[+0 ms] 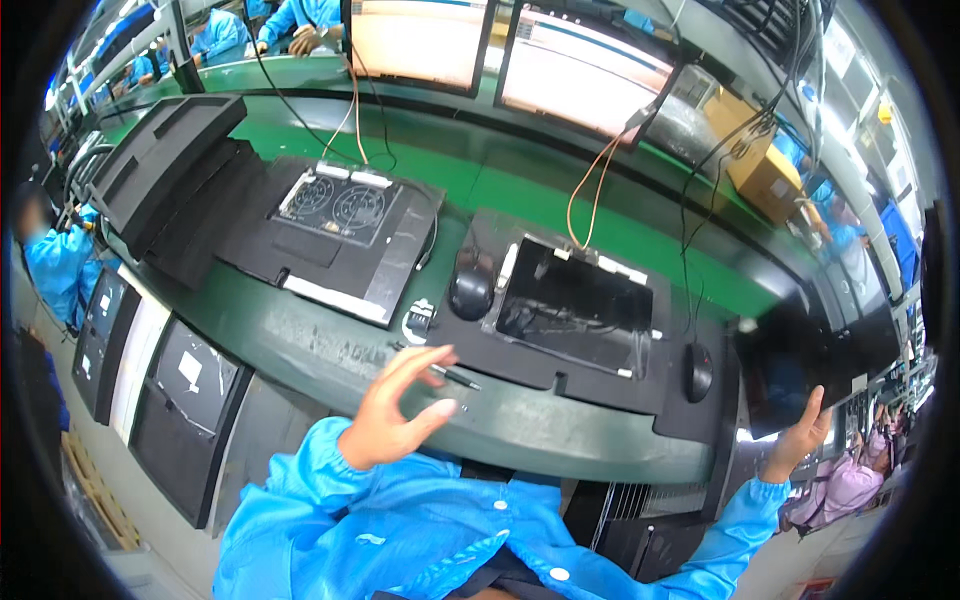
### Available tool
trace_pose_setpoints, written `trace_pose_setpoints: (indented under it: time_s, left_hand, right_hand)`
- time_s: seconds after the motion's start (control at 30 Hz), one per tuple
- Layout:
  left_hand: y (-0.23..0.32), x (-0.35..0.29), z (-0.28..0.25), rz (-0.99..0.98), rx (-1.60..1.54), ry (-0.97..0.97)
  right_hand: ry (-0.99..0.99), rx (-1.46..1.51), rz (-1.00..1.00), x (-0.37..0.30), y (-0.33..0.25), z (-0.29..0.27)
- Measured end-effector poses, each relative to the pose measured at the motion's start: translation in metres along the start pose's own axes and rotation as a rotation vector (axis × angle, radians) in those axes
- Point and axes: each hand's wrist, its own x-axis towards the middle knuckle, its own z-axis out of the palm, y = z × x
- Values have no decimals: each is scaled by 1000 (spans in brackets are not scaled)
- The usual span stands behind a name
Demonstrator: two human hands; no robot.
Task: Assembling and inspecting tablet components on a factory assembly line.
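Note:
My left hand (393, 412) is raised over the front edge of the green bench, fingers spread, holding nothing. A black pen-like stick (452, 376) lies on the bench just beyond it. On the right, my right hand (800, 437) grips the lower edge of a dark, flat display panel (815, 355), which is tilted beside the bench; some of its fingers are hidden behind it. In front of me another dark display panel (575, 305) with white tabs on its edges lies on a black foam pad (515, 362), apart from both hands.
Two black mice (472, 283) flank the middle panel. A small black-and-white device (418, 322) sits near the left pad, which bears a panel with two round patterns (335, 207). Black foam trays (165, 165) are stacked left. Two lit monitors (585, 70), hanging cables and cardboard boxes (765, 180) stand behind.

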Motion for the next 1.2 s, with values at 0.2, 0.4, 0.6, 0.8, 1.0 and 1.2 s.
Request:
trace_pose_setpoints:
  time_s: [0.2,0.4,0.6,0.8,1.0,1.2]
  left_hand:
    - [5,12,29,-186,-1261,-457]
    - [-6,-60,-41,-334,-1083,474]
    - [-21,-112,-97,-189,-1148,770]
    - [-30,-101,-108,-206,-1342,844]
    - [-39,-89,-113,-204,-1354,891]
    - [-32,-71,-112,-143,-1367,855]
  right_hand:
    - [-978,75,73,-90,-73,130]
    - [-1281,27,-835,-140,-120,339]
    - [-1453,-410,-1180,-177,-88,462]
    - [-1352,-679,-1391,-184,-103,470]
    - [-1442,-666,-1335,-183,-102,471]
    - [-1332,-735,-1572,-177,-97,466]
